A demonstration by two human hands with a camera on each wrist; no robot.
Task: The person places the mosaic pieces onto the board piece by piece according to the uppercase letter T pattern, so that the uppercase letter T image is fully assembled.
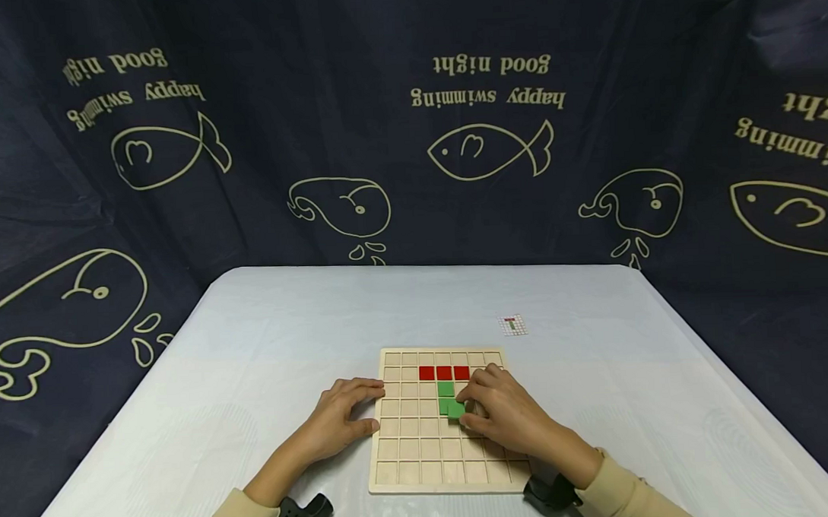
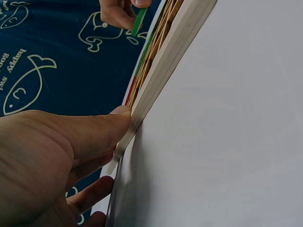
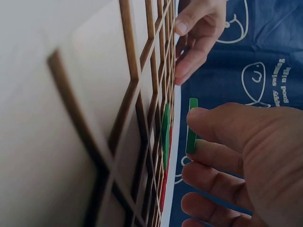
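A wooden grid board [image 1: 423,471] lies on the white table. My left hand [image 1: 334,419] rests at its left edge, thumb and fingers extended and touching the rim. Between thumb and forefinger, my right hand [image 1: 504,411] pinches a green square tile [image 3: 191,132]. In the right wrist view that tile is held apart from the board surface. Three red tiles [image 1: 444,373] form a row near the board's far side. Below the middle one sits a green tile [image 1: 445,389], and another green tile [image 1: 443,404] beneath it is partly covered by the held tile.
Beyond the board's far right corner lies a small card [image 1: 512,325] printed with a red and green T on a grid. A dark cloth [image 1: 262,218] with fish drawings hangs behind the table. Both wrists wear black devices [image 1: 303,513].
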